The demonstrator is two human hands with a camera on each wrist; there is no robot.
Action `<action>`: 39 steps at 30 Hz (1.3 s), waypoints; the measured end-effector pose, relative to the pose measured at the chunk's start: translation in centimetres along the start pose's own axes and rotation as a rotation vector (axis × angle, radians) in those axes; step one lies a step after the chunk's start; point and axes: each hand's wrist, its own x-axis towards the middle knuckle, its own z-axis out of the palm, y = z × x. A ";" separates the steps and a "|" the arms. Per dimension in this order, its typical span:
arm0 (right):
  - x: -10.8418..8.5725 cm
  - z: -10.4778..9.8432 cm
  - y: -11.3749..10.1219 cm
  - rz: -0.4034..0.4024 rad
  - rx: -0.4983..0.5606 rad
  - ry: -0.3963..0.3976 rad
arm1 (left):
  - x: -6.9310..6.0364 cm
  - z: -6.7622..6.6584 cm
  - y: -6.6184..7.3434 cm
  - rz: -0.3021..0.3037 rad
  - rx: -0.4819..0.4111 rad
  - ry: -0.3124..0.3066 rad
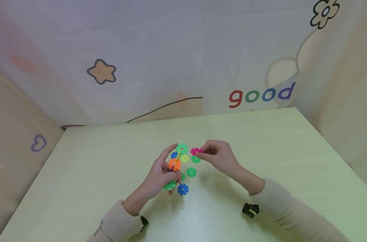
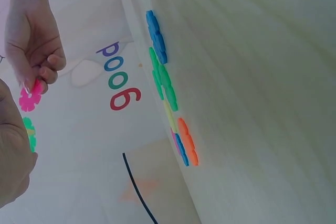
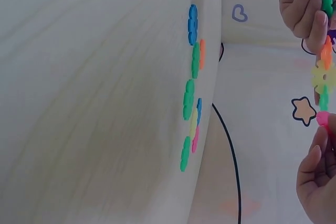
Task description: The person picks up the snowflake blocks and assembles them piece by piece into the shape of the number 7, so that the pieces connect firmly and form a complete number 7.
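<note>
My left hand (image 1: 155, 176) holds a chain of slotted plastic flower discs: a green disc (image 1: 170, 185) by the palm, a bit of purple, an orange disc (image 1: 174, 164), a yellow disc (image 3: 324, 76) seen edge-on from the head, and a green disc (image 1: 181, 148) at the far end. Between the thumb and fingers of my right hand (image 1: 221, 157) is a pink disc (image 1: 196, 151), pinched at its edge. It is close to the chain's green end, with a small gap in the head view. Fingers hide part of the chain.
Loose discs lie on the pale table (image 1: 92, 174) beneath the hands: a yellow disc (image 1: 185, 158), a green disc (image 1: 191, 172), a blue disc (image 1: 183, 189) and several more. An orange disc (image 2: 188, 141) shows in the left wrist view. A printed cloth (image 1: 159, 64) stands behind the table.
</note>
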 end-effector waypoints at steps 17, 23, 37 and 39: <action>-0.1 1.4 0.5 -0.302 -0.115 0.093 | 0.1 0.7 -0.3 -0.026 0.005 0.043; 0.0 1.8 0.3 -0.361 -0.125 0.117 | 0.0 0.9 -0.3 -0.007 0.022 0.040; -0.7 2.0 -1.8 -0.427 -0.082 0.139 | -0.2 1.4 -0.5 0.036 0.040 0.030; -0.9 1.9 -2.5 -0.421 -0.093 0.136 | -0.2 1.3 -0.5 0.036 0.047 0.032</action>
